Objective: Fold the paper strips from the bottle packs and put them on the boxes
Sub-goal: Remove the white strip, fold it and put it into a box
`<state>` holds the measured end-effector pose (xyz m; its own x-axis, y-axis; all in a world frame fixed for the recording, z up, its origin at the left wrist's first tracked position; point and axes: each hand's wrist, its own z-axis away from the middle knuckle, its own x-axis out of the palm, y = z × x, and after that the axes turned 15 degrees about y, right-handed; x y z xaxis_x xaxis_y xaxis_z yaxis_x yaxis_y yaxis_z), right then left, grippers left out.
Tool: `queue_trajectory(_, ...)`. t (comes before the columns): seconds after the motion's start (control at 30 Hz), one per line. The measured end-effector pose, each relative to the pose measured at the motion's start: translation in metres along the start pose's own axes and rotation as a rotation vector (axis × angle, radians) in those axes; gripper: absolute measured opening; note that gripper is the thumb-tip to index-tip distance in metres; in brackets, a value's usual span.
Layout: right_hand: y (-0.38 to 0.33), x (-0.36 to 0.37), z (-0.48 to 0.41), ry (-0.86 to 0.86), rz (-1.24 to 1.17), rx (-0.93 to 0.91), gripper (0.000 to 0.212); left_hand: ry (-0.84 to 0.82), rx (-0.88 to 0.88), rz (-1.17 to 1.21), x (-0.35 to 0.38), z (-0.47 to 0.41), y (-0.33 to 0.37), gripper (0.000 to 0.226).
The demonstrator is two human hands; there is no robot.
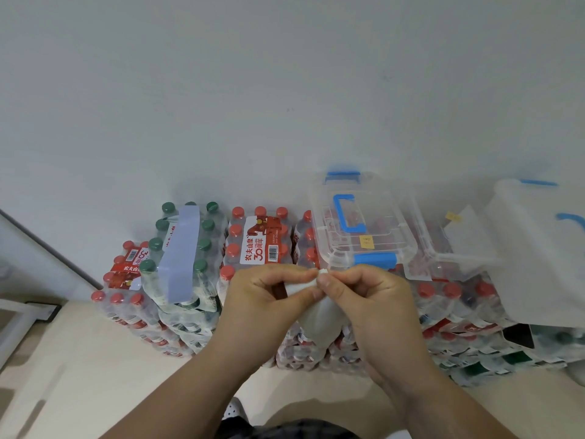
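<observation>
The person holds one white paper strip (313, 318) in both hands, in front of the stacked bottle packs (259, 239).

The left hand (266, 299) is curled, and it pinches the top end of the strip. The right hand (367, 299) is curled too and pinches the same end from the other side. The two sets of fingertips (324, 280) meet right at that top end.

The strip runs long from 12 o'clock down to 6 o'clock. Its top end is in the pinch. The rest hangs down between the two hands, toward the person. The bottom part is hard to see.

It looks like the fold is being made now, at the top end. The strip is not on a box yet.

The near clear box (395, 204) has blue handles and sits on top of the packs. It lies just past the hands, between 12 and 1 o'clock. Its blue front clip (375, 259) is just above the right hand's fingers, so the right hand is a little nearer to it. A second box (535, 236) sits farther off, at about 2 o'clock.

To put the strip down, the hands would likely go up and a bit right, onto the lid of the near box.
</observation>
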<state>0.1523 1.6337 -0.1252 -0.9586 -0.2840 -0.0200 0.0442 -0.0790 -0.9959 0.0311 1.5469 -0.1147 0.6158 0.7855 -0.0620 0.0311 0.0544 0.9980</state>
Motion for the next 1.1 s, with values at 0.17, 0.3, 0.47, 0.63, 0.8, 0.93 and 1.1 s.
queue_trajectory(0.17, 0.0013, 0.0033, -0.0054, 0.083, -0.088, 0.052, 0.005, -0.027, -0.083, 0.110, 0.0000, -0.0020, 0.0023, 0.023)
queue_trajectory(0.3, 0.0029, 0.0046, -0.0070, 0.097, -0.069, 0.035, 0.002, 0.051, -0.134, 0.099, 0.0017, -0.0030, 0.0002, 0.021)
queue_trajectory(0.47, 0.0053, 0.0014, -0.0055, 0.087, -0.060, -0.010, 0.017, 0.013, -0.110, 0.080, -0.0008, -0.0038, -0.0019, 0.026)
queue_trajectory(0.63, 0.0068, -0.0013, -0.0088, 0.044, -0.077, -0.009, 0.010, 0.009, -0.127, 0.088, -0.0012, -0.0047, -0.0063, 0.034)
queue_trajectory(0.8, 0.0086, -0.0039, -0.0092, 0.025, -0.131, 0.007, 0.009, 0.017, -0.151, 0.166, 0.0001, -0.0034, 0.0000, 0.022)
queue_trajectory(0.93, 0.0083, -0.0041, -0.0068, 0.017, -0.028, -0.005, 0.027, 0.023, -0.131, 0.147, -0.0011, -0.0046, -0.0010, 0.022)
queue_trajectory(1.1, 0.0094, -0.0048, -0.0091, 0.024, -0.028, -0.019, 0.024, 0.006, -0.131, 0.123, -0.0030, -0.0052, -0.0057, 0.028)
